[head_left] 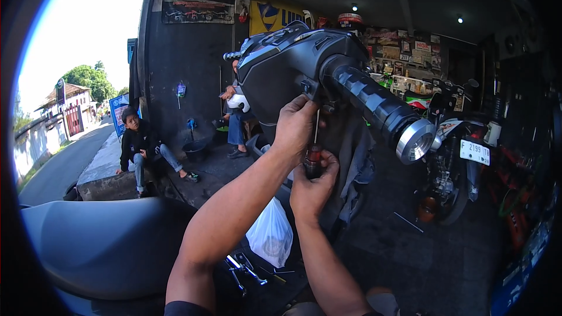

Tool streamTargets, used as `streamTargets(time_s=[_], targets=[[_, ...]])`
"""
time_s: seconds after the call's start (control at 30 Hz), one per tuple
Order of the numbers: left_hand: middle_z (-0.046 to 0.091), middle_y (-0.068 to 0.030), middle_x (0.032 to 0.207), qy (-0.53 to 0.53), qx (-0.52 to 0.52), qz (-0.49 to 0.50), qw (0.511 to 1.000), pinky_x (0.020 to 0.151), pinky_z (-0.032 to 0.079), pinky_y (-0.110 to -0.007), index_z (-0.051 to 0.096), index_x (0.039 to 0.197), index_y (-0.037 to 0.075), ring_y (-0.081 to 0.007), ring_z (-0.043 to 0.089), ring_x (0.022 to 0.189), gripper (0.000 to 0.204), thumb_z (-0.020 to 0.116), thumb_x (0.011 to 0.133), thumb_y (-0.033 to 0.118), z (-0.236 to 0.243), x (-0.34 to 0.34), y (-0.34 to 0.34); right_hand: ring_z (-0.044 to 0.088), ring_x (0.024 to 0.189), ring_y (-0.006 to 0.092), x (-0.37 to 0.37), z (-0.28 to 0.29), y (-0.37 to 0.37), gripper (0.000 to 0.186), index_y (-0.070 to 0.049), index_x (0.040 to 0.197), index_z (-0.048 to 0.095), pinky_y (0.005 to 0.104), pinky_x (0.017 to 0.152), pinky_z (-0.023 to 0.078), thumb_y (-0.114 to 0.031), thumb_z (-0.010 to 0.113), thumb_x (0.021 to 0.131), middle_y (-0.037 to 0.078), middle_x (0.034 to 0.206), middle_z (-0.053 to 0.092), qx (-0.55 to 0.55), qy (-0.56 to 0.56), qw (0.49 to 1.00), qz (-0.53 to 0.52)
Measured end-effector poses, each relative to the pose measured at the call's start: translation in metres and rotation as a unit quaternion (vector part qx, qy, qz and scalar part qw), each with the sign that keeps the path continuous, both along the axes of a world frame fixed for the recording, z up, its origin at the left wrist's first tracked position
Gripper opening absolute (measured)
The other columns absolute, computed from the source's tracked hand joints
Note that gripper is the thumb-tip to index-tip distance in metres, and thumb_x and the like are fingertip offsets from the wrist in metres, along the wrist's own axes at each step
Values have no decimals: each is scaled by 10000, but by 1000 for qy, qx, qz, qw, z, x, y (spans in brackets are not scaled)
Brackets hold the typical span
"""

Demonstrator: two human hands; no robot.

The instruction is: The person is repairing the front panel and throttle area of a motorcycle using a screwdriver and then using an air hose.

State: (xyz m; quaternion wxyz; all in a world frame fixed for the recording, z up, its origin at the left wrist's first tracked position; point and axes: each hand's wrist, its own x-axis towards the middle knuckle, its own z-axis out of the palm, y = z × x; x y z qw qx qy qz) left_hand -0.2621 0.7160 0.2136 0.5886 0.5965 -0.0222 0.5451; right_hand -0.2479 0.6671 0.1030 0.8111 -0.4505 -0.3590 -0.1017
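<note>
A scooter's handlebar cover [275, 73], black and angular, fills the upper middle, with a patterned grip [366, 93] and a silver bar end [417, 141] reaching out to the right. My right hand [313, 190] is closed round the dark red and black handle of a screwdriver [314, 155], held upright below the cover. Its thin shaft points up to the cover's underside, where the tip is hidden. Above it, my left hand [294, 126] pinches at a small black bracket [308, 86] beside the shaft; what those fingers grip is hidden.
A scooter seat [111, 246] spans the lower left. Below my arms are a white plastic bag [271, 234] and several metal tools [246, 269]. One person [140, 146] sits at left; another [234, 111] sits behind the cover. A motorcycle [453, 164] stands right, near a metal rod [408, 222].
</note>
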Motion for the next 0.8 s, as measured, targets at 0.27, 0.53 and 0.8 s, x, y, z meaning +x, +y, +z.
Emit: streamTargets(time_s=[0.27, 0.53, 0.8], targets=[[658, -40, 765, -51, -106, 3, 993, 541, 436, -220, 663, 922, 18, -90, 555, 564, 139, 645, 868, 144, 4, -3, -16, 561, 999, 221, 14, -7, 1, 456, 25, 1147, 503, 331, 926, 435, 55, 692, 733, 126, 1086, 558, -10, -41, 998, 56], [641, -35, 739, -135, -97, 132, 977, 560, 447, -226, 633, 906, 25, -97, 578, 602, 92, 594, 832, 64, 3, 23, -24, 512, 1127, 241, 43, -11, 2, 492, 60, 1241, 469, 351, 1010, 376, -39, 700, 817, 151, 1200, 530, 30, -102, 985, 136], [665, -55, 738, -86, -97, 150, 980, 554, 437, -243, 679, 905, -13, -115, 586, 615, 146, 613, 841, 100, 8, 12, -29, 506, 1096, 233, 52, -14, 3, 446, 45, 1241, 463, 362, 968, 391, -54, 656, 852, 148, 1182, 518, 22, -151, 969, 192]])
